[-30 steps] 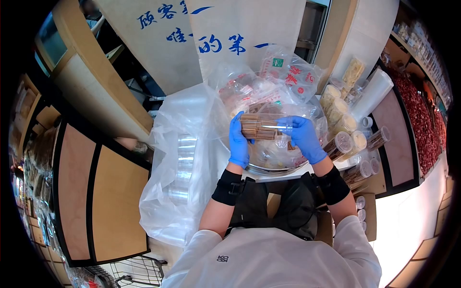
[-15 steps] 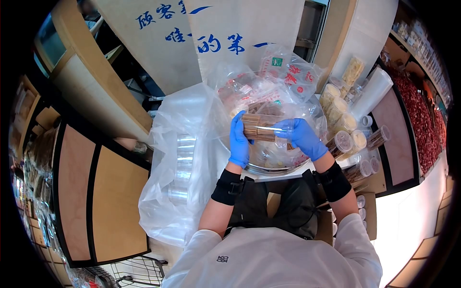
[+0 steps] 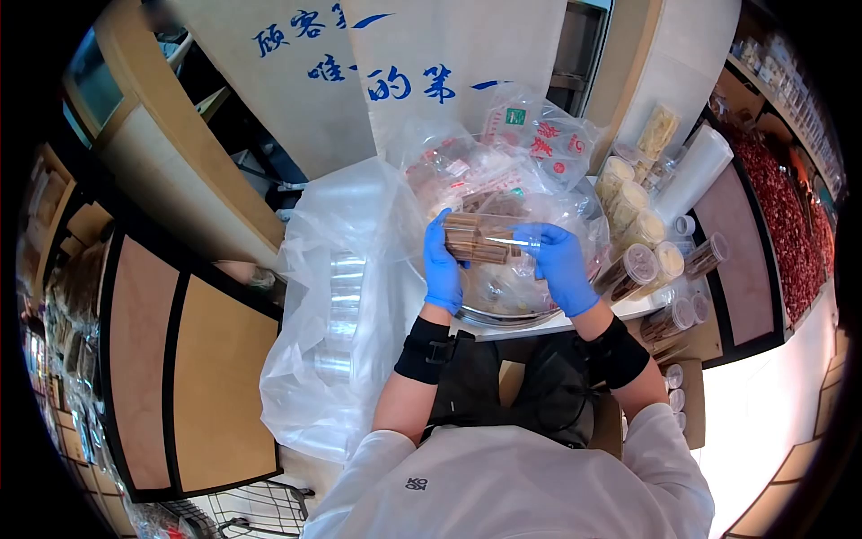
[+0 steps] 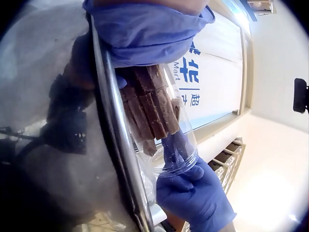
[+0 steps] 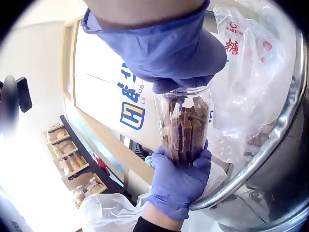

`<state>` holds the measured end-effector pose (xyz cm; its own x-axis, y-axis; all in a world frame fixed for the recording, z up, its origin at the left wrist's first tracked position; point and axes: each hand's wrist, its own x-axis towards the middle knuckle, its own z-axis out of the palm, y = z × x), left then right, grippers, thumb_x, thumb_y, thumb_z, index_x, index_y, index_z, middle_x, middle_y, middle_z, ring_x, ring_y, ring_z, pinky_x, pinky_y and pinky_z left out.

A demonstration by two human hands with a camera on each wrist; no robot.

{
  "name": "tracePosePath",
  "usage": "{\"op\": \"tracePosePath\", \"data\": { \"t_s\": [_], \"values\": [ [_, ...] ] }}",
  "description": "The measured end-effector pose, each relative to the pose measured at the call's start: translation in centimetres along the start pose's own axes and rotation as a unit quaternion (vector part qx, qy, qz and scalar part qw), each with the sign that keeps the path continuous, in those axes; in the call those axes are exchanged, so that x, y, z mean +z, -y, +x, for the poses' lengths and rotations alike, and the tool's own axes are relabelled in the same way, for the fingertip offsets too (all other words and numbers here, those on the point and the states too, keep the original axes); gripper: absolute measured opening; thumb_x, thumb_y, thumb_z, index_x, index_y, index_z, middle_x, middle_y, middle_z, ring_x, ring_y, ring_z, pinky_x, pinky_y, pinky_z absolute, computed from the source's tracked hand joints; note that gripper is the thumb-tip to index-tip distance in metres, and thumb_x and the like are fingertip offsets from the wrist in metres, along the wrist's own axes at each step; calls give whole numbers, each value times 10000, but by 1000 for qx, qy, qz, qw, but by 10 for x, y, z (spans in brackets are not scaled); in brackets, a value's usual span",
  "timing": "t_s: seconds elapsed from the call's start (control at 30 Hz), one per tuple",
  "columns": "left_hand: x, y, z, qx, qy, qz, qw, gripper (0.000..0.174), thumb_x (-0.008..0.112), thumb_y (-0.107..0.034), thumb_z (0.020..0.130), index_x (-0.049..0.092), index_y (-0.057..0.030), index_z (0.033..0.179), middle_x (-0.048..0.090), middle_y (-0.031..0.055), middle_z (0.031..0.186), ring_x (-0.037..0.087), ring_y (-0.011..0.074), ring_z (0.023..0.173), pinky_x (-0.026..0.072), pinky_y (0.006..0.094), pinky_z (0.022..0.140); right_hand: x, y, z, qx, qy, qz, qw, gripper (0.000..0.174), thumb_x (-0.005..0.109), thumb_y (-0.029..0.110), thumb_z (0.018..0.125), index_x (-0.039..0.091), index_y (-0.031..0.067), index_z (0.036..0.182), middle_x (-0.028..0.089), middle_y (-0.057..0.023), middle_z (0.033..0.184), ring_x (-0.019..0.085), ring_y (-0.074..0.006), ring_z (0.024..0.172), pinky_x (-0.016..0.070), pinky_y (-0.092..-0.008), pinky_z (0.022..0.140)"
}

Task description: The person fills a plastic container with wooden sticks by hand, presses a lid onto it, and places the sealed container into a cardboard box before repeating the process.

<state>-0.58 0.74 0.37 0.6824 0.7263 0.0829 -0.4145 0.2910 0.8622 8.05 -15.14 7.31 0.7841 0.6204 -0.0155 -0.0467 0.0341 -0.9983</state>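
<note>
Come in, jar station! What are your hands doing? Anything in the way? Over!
Left hand grips clear jar, brown sticks inside. Right hand at jar's rim. Plastic bags heaped nearby, none blocking the jar.

Looks like a clear, round jar [image 3: 492, 239], packed lengthwise with brown sticks [image 3: 469, 237], uneven at the ends nearer the ridged rim [image 4: 179, 168]. Lies nearly level in mid-air, sticks toward nine o'clock, rim toward three in the head view.
</note>
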Motion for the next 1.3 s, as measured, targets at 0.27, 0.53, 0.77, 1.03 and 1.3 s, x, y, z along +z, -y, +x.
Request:
{"op": "tracePosePath", "data": {
  "t_s": [0.27,0.53,0.77,1.03,1.3],
  "values": [
    [2,2,1,7,-31,-37,999,431,410,-450,937,517,-158,1236,550,-18,1021,502,71,713,387,215,512,-12,-18,4,-40,-128,70,988,149,696,121,821,666,40,942,670,-15,835,495,-14,550,355,-166,435],
    [3,0,1,-2,-32,-66,997,406,424,-421,942,520,-153,1230,548,-16,1015,499,73,706,385,220,508,-27,-12,2,-71,-148,89,982,113,698,96,816,656,46,907,687,-47,938,493,-14,559,365,-162,461],
    [3,-2,-2,6,-11,-41,999,407,414,-417,949,509,-154,1244,544,-10,1002,502,73,721,396,215,519,-21,-26,5,-167,-103,0,980,157,690,88,821,660,21,960,686,-34,912,509,-11,600,417,-174,541],
    [5,-5,-4,13,-17,-17,1000,424,402,-427,951,497,-154,1262,545,-1,1020,511,75,735,400,214,521,-36,-12,-3,-166,-32,-216,962,160,693,88,807,693,27,955,661,33,771,449,1,558,383,-180,523],
    [4,-5,-4,16,2,15,1000,425,356,-401,966,518,-139,1259,568,-3,1043,546,97,817,424,237,556,-39,-6,3,-129,-1,-156,979,154,694,93,809,695,45,956,616,48,707,388,2,499,337,-170,473]
  ]
}}
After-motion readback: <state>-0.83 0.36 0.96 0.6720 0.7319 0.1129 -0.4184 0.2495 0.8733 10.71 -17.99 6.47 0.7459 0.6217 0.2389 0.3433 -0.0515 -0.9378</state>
